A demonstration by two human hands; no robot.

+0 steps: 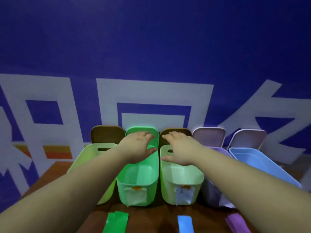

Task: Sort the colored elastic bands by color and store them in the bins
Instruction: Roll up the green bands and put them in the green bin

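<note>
Nearest the body, three flat stretchy bands lie lengthwise on the brown table (148, 214): green band (116, 222), blue band (185, 223), purple band (235, 223); beyond stand smooth plastic bins (138, 185); farther, left hand (139, 147) and right hand (180, 148) hover flat, fingers spread, grasping nothing, bands behind both.

You're facing a deep blue wall (151, 39) with big white characters (156, 95) and an orange-red stripe patch (57, 152); brown wooden desk (50, 169) below, dim light.
</note>
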